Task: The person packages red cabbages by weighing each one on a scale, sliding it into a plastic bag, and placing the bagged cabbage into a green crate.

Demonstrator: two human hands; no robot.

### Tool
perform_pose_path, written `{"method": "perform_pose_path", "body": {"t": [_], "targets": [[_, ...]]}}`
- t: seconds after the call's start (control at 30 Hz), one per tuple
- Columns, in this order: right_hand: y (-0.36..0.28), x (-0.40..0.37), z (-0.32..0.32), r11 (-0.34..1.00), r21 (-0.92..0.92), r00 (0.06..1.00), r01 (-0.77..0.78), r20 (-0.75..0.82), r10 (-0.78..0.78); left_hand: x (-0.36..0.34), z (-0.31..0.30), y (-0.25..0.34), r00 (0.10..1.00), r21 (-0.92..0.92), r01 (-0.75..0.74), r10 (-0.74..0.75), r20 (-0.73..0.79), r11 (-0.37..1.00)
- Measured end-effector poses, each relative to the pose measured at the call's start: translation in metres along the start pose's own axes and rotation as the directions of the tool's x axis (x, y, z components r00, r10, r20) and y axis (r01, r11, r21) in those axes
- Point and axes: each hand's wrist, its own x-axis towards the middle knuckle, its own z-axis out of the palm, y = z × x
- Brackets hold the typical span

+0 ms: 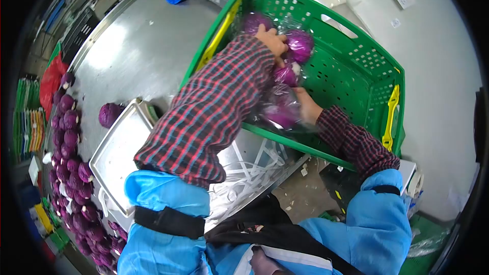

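Purple far cabbage (300,46), film-wrapped, lies against the back wall of the green crate (356,71). My left hand (272,40) grips its near side with fingers curled. My right hand (308,107) is at the near cabbage (280,114), and I cannot tell how its fingers sit behind the film. I judge I'm bedding heads in, and each needs a firm seat before release.

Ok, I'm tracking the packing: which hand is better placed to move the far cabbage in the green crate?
Left, probably. The left hand lies on the far cabbage; the right hand is lower down, against a nearer wrapped cabbage in the crate.
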Motion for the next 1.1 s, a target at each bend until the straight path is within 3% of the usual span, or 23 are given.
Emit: {"method": "perform_pose_path", "body": {"t": [0.03, 0.07, 0.1, 0.13, 0.17, 0.2, 0.23, 0.3, 0.33, 0.37, 0.4, 0.43, 0.5, 0.57, 0.63, 0.7, 0.8, 0.83, 0.9, 0.93, 0.97, 1.0, 1.1], "targets": [[-0.016, 0.012, 0.023, 0.933, 0.228, 0.927, -0.279, -0.189, 0.323, -0.002, 0.004, 0.004, 0.996, 0.033, 0.081, -0.080, -0.034, 0.996], [-0.016, 0.017, 0.017, 0.957, -0.116, 0.947, -0.264, -0.218, 0.235, -0.007, 0.015, 0.008, 0.981, 0.024, 0.130, -0.125, -0.145, 0.991], [-0.001, 0.025, 0.017, 0.978, -0.136, 0.961, -0.160, -0.249, 0.123, -0.018, 0.011, 0.016, 0.964, -0.072, 0.177, -0.187, -0.187, 0.982], [-0.008, 0.024, 0.024, 0.904, -0.426, 0.969, -0.025, -0.233, -0.084, -0.040, -0.004, 0.027, 0.948, -0.127, 0.165, -0.193, -0.253, 0.978], [-0.002, 0.028, 0.018, 0.790, -0.613, 0.967, -0.001, -0.204, -0.156, -0.044, -0.012, 0.027, 0.978, -0.257, 0.083, -0.129, -0.165, 0.963], [0.000, 0.029, 0.005, 0.577, -0.810, 0.974, 0.107, -0.030, -0.224, -0.090, -0.041, 0.038, 0.920, -0.285, -0.067, -0.052, -0.390, 0.956], [0.002, 0.029, -0.003, 0.559, -0.814, 0.973, 0.157, 0.029, -0.230, -0.109, -0.029, 0.047, 0.659, -0.360, -0.307, -0.076, -0.748, 0.881], [-0.001, 0.029, -0.015, 0.605, -0.774, 0.977, 0.188, 0.083, -0.198, -0.191, -0.044, 0.073, 0.517, -0.545, -0.540, -0.259, -0.816, 0.641], [0.004, 0.029, -0.020, 0.576, -0.783, 0.957, 0.236, 0.084, -0.278, -0.238, -0.044, 0.082, 0.519, -0.583, -0.564, -0.298, -0.801, 0.585], [-0.054, 0.051, -0.024, 0.528, -0.849, 0.940, -0.029, 0.156, 0.302, -0.284, -0.033, 0.092, 0.494, -0.578, -0.449, -0.350, -0.796, 0.681], [-0.068, 0.060, -0.028, -0.012, -0.989, 0.950, 0.151, 0.142, 0.277, -0.334, -0.019, 0.097, 0.598, -0.655, -0.343, -0.380, -0.705, 0.674], [-0.080, 0.064, -0.033, -0.101, -0.972, 0.976, 0.214, 0.209, 0.063, -0.382, 0.003, 0.111, 0.599, -0.730, -0.229, -0.498, -0.627, 0.643], [-0.125, 0.082, 0.002, 0.045, -0.986, 0.974, 0.158, 0.148, -0.174, -0.475, 0.043, 0.146, 0.494, -0.873, 0.004, -0.760, -0.422, 0.488], [-0.159, 0.105, 0.044, 0.195, -0.938, 0.935, 0.287, 0.230, -0.270, -0.568, 0.091, 0.188, 0.334, -0.889, 0.263, -0.900, -0.280, 0.374], [-0.201, 0.086, 0.172, 0.411, -0.834, 0.930, 0.367, 0.319, -0.183, -0.644, 0.130, 0.226, 0.187, -0.872, 0.471, -0.981, -0.049, 0.133], [-0.189, 0.085, 0.269, 0.642, -0.612, 0.865, 0.463, 0.469, -0.177, -0.699, 0.170, 0.252, 0.111, -0.753, 0.647, -0.992, -0.066, 0.122], [-0.172, 0.034, 0.459, 0.743, -0.550, 0.772, 0.381, 0.631, 0.071, -0.753, 0.247, 0.272, 0.168, -0.666, 0.738, -0.985, 0.030, 0.105], [-0.155, 0.016, 0.518, 0.751, -0.479, 0.709, 0.455, 0.705, 0.020, -0.758, 0.269, 0.279, 0.168, -0.684, 0.721, -0.986, 0.015, 0.113], [-0.118, -0.011, 0.628, 0.787, -0.361, 0.588, 0.500, 0.809, -0.002, -0.777, 0.298, 0.271, 0.262, -0.693, 0.639, -0.942, -0.210, 0.333], [-0.110, -0.019, 0.683, 0.635, -0.317, 0.450, 0.704, 0.892, -0.054, -0.779, 0.299, 0.272, 0.284, -0.719, 0.635, -0.951, -0.121, 0.281], [-0.095, -0.034, 0.738, 0.703, -0.243, 0.445, 0.668, 0.888, -0.117, -0.777, 0.290, 0.280, 0.267, -0.753, 0.605, -0.957, -0.116, 0.260], [-0.093, -0.054, 0.793, 0.699, -0.119, 0.352, 0.705, 0.915, -0.199, -0.786, 0.274, 0.277, 0.274, -0.737, 0.602, -0.946, -0.172, 0.308], [-0.084, -0.109, 0.924, 0.533, -0.032, 0.152, 0.846, 0.971, -0.184, -0.796, 0.283, 0.270, 0.269, -0.705, 0.593, -0.921, -0.283, 0.390]]}}
